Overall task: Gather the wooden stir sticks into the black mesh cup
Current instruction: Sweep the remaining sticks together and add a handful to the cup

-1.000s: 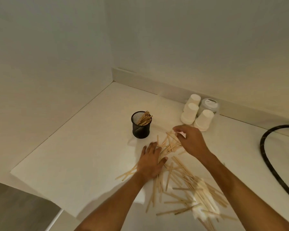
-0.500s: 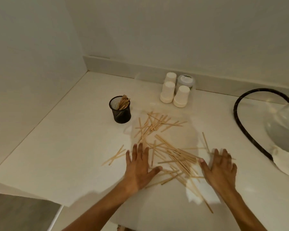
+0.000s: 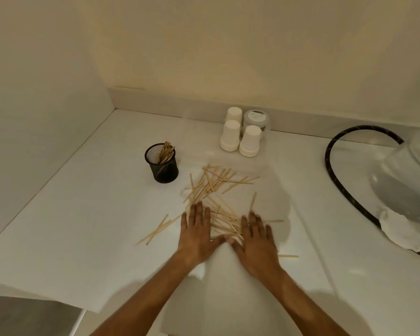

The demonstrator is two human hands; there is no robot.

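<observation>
Both hands flat on the white counter (image 3: 87, 214), fingers straight and spread, gripping nothing; left hand (image 3: 196, 232) at 7 o'clock of the loose wooden stir sticks (image 3: 220, 190), right hand (image 3: 257, 238) at 5 o'clock; thumbs almost meeting. Half a second ago the hands lay well apart on either side of the scatter; now they have closed inward, and the near sticks sit bunched between them; a raking move, by the look of it, to make a bundle worth one lift. Black mesh cup (image 3: 162, 163) upright at 10 o'clock of the pile, a small bunch already standing in it. Strays remain: a few at 8 o'clock of the left hand; one at 4 o'clock of the right; possibly more under the palms, hidden. Most sticks not yet in the cup. White paper cups (image 3: 239, 137) at 12 o'clock.
</observation>
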